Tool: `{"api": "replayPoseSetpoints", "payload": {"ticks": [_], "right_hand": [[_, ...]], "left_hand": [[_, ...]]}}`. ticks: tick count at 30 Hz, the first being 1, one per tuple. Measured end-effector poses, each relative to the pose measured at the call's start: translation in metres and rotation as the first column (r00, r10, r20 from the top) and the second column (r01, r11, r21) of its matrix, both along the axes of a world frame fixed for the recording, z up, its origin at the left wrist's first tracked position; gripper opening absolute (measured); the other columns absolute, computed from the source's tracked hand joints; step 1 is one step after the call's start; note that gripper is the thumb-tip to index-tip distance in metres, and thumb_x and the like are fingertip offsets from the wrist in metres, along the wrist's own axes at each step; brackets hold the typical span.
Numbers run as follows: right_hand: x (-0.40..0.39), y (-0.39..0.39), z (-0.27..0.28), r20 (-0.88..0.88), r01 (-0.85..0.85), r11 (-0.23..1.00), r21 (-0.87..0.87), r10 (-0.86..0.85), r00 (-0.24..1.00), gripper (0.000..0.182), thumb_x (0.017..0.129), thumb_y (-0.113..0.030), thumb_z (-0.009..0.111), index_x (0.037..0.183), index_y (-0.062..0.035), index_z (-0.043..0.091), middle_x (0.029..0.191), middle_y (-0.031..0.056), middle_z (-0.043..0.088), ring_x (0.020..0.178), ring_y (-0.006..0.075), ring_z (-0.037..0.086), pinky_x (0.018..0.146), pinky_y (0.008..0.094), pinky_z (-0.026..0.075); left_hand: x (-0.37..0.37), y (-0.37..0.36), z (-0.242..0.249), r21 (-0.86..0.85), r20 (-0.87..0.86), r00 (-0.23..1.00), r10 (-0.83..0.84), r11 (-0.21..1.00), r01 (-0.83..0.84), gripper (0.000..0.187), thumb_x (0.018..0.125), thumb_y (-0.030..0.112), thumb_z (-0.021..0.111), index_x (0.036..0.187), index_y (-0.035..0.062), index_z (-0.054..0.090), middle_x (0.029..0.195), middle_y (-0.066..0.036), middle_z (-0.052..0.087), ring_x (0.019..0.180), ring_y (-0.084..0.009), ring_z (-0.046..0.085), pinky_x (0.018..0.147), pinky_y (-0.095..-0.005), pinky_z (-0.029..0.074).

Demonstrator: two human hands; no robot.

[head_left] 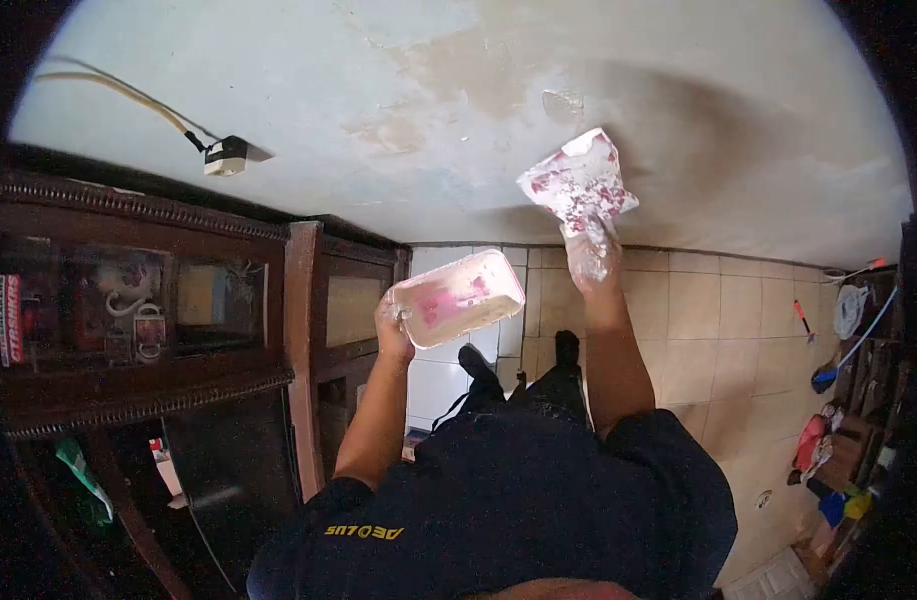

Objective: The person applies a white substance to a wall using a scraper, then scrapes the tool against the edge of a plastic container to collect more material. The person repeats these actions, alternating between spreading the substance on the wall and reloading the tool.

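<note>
My left hand (394, 326) grips one end of a pink plastic tub (458, 298), its inside smeared with whitish paste. In my right hand (592, 258) is a wide putty knife (580, 182), its pink blade thickly coated with white filler. The fingers of that hand are dusted white and wrap round the handle. Close in front of the blade rises a pale wall (328, 150), with beige patches and a small rough spot (563, 102) just above the blade in this view.
A dark wooden cabinet (303, 290) with glass panes stands on the left. A socket on a cable (225, 157) hangs at the wall. Tiled floor (693, 345) lies below. Along the right edge are cloths (810, 443) and a shelf (863, 400).
</note>
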State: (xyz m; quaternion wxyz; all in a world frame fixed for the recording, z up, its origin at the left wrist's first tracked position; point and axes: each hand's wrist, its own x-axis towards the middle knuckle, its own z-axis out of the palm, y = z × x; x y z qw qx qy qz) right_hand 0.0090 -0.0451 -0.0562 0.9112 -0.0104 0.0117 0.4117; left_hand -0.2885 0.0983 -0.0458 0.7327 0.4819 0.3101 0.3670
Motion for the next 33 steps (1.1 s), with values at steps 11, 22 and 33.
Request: {"api": "replayPoseSetpoints", "payload": {"ticks": [11,22,33], "right_hand": [[0.061,0.083,0.024,0.263,0.387,0.821,-0.419,-0.298,0.918,0.026,0.075,-0.008,0.066,0.097,0.0028,0.057,0.091,0.0077,0.058,0.075,0.0156,0.058,0.056,0.0279,0.049],[0.018,0.046,-0.078,0.211,0.26,0.914,-0.311,-0.2,0.957,0.033,0.078,-0.006,0.06,0.109,-0.0006,0.049,0.107,0.0116,0.054,0.088,0.0256,0.059,0.063,0.035,0.053],[0.071,0.074,-0.024,0.193,0.312,0.737,-0.599,-0.245,0.95,0.026,0.075,-0.01,0.064,0.098,-0.0005,0.056,0.088,0.0081,0.061,0.071,0.0196,0.061,0.052,0.03,0.049]], "left_hand": [[-0.004,-0.002,0.009,0.08,-0.061,0.998,0.003,0.997,0.002,0.048,0.07,0.032,0.06,0.104,-0.0007,0.052,0.099,-0.012,0.058,0.089,-0.0234,0.058,0.079,-0.037,0.049],[-0.002,0.006,0.003,0.066,-0.077,0.997,0.0,0.998,0.005,0.039,0.073,0.026,0.055,0.102,0.0005,0.053,0.096,-0.012,0.058,0.084,-0.0229,0.059,0.076,-0.0359,0.05],[0.004,0.006,0.004,0.041,-0.06,0.997,-0.058,0.997,0.061,0.034,0.074,0.022,0.052,0.101,0.001,0.053,0.095,-0.011,0.058,0.084,-0.0219,0.059,0.076,-0.0364,0.05]]}}
